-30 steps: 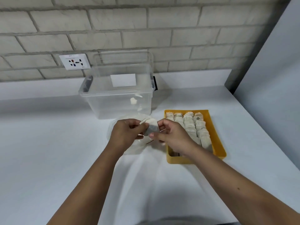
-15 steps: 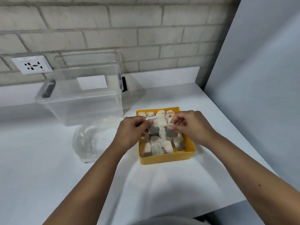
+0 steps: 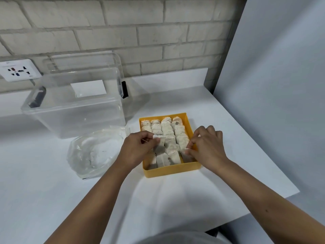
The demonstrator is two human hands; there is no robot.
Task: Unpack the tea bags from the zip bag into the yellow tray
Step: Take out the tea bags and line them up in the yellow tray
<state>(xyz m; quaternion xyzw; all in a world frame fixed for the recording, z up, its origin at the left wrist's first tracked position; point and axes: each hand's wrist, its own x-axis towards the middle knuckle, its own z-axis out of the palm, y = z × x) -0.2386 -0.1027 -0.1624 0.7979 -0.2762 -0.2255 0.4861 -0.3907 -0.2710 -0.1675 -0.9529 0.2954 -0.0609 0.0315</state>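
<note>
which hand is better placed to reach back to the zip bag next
Left. The left hand sits at the yellow tray's left edge, right beside the zip bag; the right hand is over the tray's far side.

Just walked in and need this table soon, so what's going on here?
A person is filling a yellow tray with tea bags. Both hands are over it: the left hand pinches one tea bag at the left rows, the right hand is setting another at the right edge. The zip bag lies crumpled left of the tray and looks nearly empty.
</note>
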